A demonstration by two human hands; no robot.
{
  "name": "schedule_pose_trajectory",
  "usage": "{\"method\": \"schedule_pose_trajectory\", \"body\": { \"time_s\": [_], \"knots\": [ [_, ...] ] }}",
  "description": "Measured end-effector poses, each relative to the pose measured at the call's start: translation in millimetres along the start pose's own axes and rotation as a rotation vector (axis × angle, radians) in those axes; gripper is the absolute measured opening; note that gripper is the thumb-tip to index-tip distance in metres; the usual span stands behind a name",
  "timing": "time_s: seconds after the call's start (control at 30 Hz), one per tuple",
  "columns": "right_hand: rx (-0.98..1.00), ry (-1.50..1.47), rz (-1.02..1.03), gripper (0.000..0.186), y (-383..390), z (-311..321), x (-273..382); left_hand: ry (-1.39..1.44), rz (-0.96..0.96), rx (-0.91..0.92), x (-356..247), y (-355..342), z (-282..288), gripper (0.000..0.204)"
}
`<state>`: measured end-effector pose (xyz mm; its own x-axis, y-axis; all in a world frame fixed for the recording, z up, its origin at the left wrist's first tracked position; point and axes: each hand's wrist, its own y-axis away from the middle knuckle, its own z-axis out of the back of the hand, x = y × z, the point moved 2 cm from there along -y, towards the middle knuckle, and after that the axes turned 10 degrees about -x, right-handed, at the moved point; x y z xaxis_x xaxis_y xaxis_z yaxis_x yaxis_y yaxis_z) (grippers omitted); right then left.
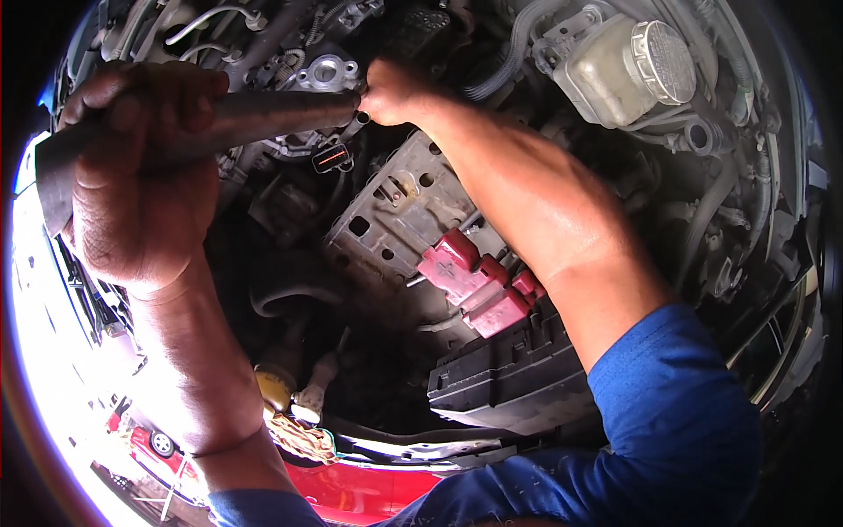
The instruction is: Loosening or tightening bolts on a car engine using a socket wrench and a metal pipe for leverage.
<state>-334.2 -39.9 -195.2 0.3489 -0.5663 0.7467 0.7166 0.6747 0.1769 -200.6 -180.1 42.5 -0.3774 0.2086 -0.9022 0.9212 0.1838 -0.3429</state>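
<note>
My left hand (145,202), at the upper left, is wrapped round a long dark tube (277,119). The tube lies nearly level across the engine bay and narrows toward its right end. Beside that end is my right hand (395,95), closed, with most of its fingers hidden; what they grip does not show. A short metal cylinder (356,126) pokes out just below the tube's tip. Near it sits a dark connector (331,158) with an orange strip. Above the tube is a round metal flange (327,72) with a hole.
A bare metal bracket plate (404,198) lies below my right hand. Red plastic covers (474,285) and a black box (509,378) stand nearer me. A capped fluid reservoir (628,75) is at the upper right. Red bodywork (360,490) forms the near edge.
</note>
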Motion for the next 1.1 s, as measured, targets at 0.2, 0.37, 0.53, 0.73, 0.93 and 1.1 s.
{"method": "schedule_pose_trajectory", "body": {
  "time_s": [0.2,0.37,0.53,0.73,0.93,1.1],
  "knots": [
    [-0.027,-0.067,0.018,0.031,2.3,4.6,2.4,-0.012,-0.003,0.01,0.7,-7.0,-3.0,0.031],
    [-0.014,-0.045,-0.029,0.031,2.1,4.8,4.9,-0.014,0.008,0.01,-0.7,-11.4,-5.8,0.03],
    [-0.036,-0.062,-0.032,0.031,2.3,3.9,5.9,-0.036,0.022,0.011,-1.8,-16.2,-8.3,0.029],
    [-0.039,-0.058,-0.043,0.031,4.1,6.4,6.3,-0.058,0.025,-0.074,-1.3,-19.5,-16.8,0.023],
    [-0.017,-0.039,-0.073,0.032,4.5,8.1,8.1,-0.028,0.064,-0.124,-0.3,-21.7,-16.6,0.024],
    [-0.058,-0.073,-0.049,0.032,5.6,6.3,5.9,-0.02,0.076,-0.119,2.2,-24.9,-13.3,0.024]
  ]
}}
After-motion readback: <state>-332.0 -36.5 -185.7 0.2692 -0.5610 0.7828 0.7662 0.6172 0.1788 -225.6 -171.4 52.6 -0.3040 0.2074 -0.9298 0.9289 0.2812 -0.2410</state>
